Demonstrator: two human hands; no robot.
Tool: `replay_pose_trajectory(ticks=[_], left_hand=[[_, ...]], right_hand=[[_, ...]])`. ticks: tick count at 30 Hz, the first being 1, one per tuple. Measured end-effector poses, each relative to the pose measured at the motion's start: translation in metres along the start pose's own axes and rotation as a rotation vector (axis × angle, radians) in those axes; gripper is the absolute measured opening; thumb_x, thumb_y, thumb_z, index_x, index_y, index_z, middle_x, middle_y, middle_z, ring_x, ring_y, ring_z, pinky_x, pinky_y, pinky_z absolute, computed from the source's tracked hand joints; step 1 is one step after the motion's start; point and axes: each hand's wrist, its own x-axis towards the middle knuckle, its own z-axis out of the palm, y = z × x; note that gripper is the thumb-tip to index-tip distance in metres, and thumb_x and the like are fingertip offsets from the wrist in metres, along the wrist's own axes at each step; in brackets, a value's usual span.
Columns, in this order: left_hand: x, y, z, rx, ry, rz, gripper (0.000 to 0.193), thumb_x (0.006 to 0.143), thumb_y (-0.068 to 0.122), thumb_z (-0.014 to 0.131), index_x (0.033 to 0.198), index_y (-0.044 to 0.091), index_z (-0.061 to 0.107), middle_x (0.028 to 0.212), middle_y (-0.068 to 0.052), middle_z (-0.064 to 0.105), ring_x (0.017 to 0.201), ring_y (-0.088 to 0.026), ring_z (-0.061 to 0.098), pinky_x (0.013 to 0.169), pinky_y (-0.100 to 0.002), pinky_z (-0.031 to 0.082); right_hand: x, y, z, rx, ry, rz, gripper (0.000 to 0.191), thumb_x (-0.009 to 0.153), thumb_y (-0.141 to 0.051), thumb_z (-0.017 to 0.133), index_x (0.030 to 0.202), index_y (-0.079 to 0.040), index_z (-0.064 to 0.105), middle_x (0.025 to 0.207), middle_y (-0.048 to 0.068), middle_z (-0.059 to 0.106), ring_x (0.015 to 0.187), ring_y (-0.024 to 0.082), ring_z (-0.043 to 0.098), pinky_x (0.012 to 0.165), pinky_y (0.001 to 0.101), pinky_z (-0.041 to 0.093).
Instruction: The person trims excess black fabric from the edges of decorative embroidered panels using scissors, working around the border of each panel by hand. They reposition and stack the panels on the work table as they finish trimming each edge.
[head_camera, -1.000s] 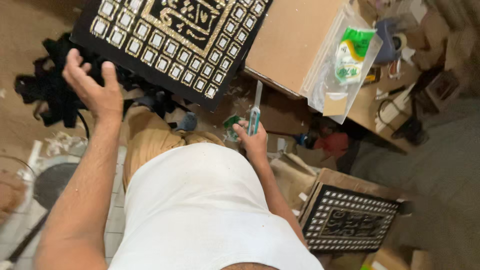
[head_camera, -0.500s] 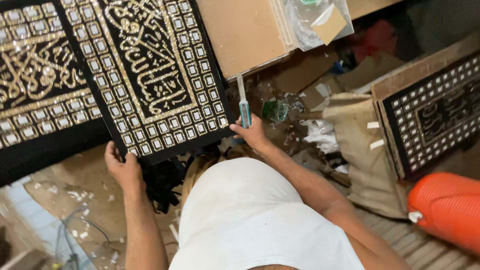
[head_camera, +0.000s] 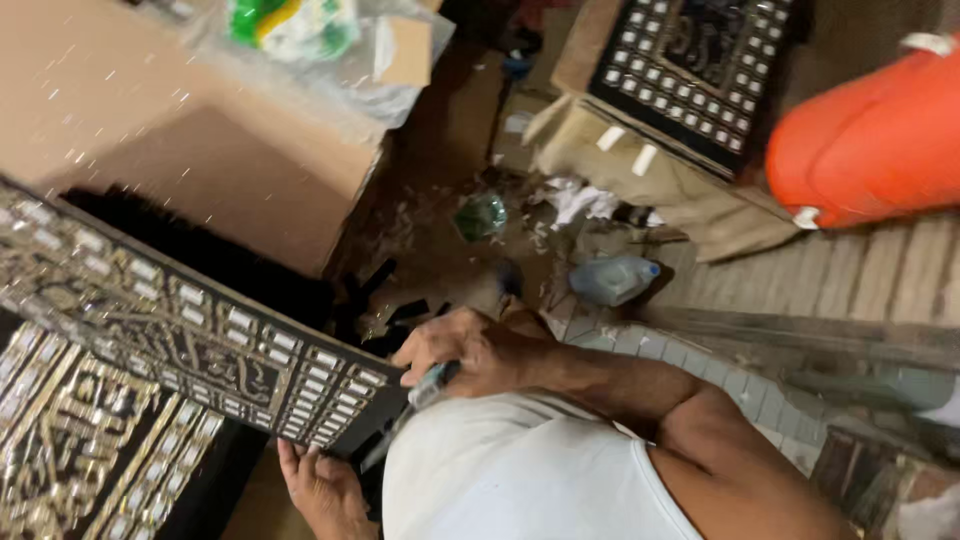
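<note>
1. Head view, looking down past a white-shirted torso at a cluttered floor. Landmark: the black panel (head_camera: 190, 345) with gold script and rows of small pale inlay squares, tilted edge-up across the left of frame.
2. Right hand (head_camera: 478, 350) sits at the panel's lower right corner, touching or just off its edge. Fingers curled tight around a slim tool (head_camera: 432, 383) with a pale handle; its thin shaft runs down-left under the panel corner. Tip hidden.
3. Left hand (head_camera: 320, 485) is below the panel's lower edge, palm up, fingers loosely spread and reaching towards the underside. Contact with the panel: cannot tell, frame is blurred there. It holds nothing visible.
4. Second black-and-gold panel (head_camera: 90, 455) lies flat below-left of the landmark panel, partly covered by it.
5. Above the panel: large brown cardboard sheet (head_camera: 200, 130), with a clear plastic bag (head_camera: 320, 40) of green and yellow items at its top edge.
6. Right of the panel, well apart: small green glass object (head_camera: 481, 215), clear plastic bottle with blue cap (head_camera: 612, 280) lying on its side, white scraps around them.
7. Far upper right of the panel: third inlaid panel (head_camera: 700, 70) on a tan cardboard box (head_camera: 650, 175); an orange cylinder (head_camera: 870, 140) just beside it.
</note>
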Motion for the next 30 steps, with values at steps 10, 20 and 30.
replay_pose_trajectory(ticks=[10,20,30], left_hand=[[-0.021,-0.094,0.297,-0.004,-0.684,0.063,0.061,0.097,-0.018,0.049,0.155,0.002,0.045,0.139,-0.011,0.059,0.125,-0.019,0.06,0.108,-0.032,0.053],[-0.071,-0.215,0.581,0.435,-1.007,0.115,0.055,0.096,-0.015,0.054,0.149,0.002,0.051,0.14,-0.01,0.062,0.121,-0.016,0.062,0.094,-0.028,0.053],[-0.008,-0.373,0.642,1.238,-1.079,1.144,0.049,0.094,0.011,0.079,0.141,0.008,0.066,0.133,-0.023,0.064,0.124,-0.036,0.061,0.106,-0.044,0.052]], right_hand=[[-0.166,-0.028,-0.207,-0.381,0.53,0.114,0.028,0.089,-0.005,0.085,0.086,-0.008,0.058,0.099,0.01,0.076,0.087,0.021,0.078,0.073,0.032,0.062],[-0.349,0.087,-0.338,-0.568,1.337,0.467,0.021,0.091,-0.008,0.083,0.09,-0.005,0.063,0.09,0.01,0.071,0.074,0.012,0.063,0.07,0.0276,0.052],[-0.411,0.153,-0.401,-0.993,0.963,1.193,0.032,0.093,-0.032,0.08,0.103,-0.004,0.067,0.091,0.016,0.069,0.086,0.039,0.069,0.074,0.0492,0.052]])
